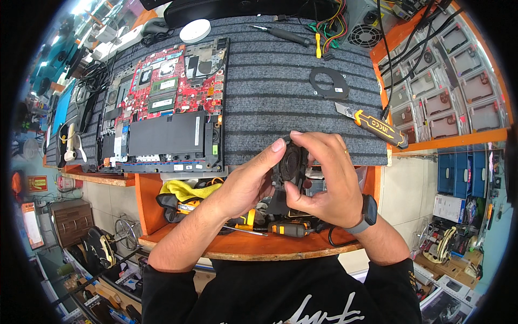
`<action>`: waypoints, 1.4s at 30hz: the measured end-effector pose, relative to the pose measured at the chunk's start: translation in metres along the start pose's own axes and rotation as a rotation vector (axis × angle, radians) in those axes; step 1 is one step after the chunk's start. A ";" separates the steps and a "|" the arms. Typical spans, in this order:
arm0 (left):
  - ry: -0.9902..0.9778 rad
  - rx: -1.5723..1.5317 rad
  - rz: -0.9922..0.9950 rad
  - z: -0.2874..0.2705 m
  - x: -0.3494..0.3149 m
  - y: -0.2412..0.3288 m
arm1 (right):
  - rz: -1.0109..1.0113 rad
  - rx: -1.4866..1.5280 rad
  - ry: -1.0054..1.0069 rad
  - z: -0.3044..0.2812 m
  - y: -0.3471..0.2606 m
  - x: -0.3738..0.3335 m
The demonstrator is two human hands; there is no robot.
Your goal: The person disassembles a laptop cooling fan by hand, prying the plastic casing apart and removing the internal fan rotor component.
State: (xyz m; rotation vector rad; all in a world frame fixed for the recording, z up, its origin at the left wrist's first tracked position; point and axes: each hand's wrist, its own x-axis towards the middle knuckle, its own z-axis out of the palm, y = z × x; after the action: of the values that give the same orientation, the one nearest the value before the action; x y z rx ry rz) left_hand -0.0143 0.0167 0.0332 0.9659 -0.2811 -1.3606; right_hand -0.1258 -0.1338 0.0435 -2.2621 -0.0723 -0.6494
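Observation:
Between my two hands, over the front edge of the mat, is a black laptop cooling fan, tilted so that its round bladed side partly shows. My left hand grips its left side, thumb along the upper edge. My right hand closes on the other side, with the index finger at the top and the thumb lower down. A flat black fan cover with a round hole lies beyond my right hand. To the left sits an opened laptop base, its red circuit board and black battery exposed.
A yellow-black utility knife lies at the mat's right, blade out. A screwdriver, a round white lid and cables are at the back. Below my hands, an open drawer holds tools and a yellow cloth.

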 end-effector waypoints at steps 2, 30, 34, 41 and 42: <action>0.002 0.027 -0.008 -0.003 0.000 -0.002 | -0.005 0.006 0.005 0.000 0.000 0.000; -0.019 -0.009 -0.029 0.000 -0.002 0.000 | -0.036 -0.031 0.015 0.001 0.001 -0.001; -0.026 0.070 -0.004 0.000 -0.001 0.000 | -0.029 -0.028 0.020 -0.001 0.000 0.000; 0.087 0.147 0.048 0.005 0.001 0.012 | 0.223 0.390 0.116 -0.013 0.018 -0.002; 0.081 0.123 0.064 0.001 0.003 0.010 | 0.273 0.461 0.134 -0.015 0.021 -0.002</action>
State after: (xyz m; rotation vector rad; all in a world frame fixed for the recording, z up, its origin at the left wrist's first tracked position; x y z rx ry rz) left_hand -0.0076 0.0131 0.0397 1.1026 -0.3348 -1.2541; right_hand -0.1285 -0.1582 0.0375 -1.7416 0.1386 -0.5682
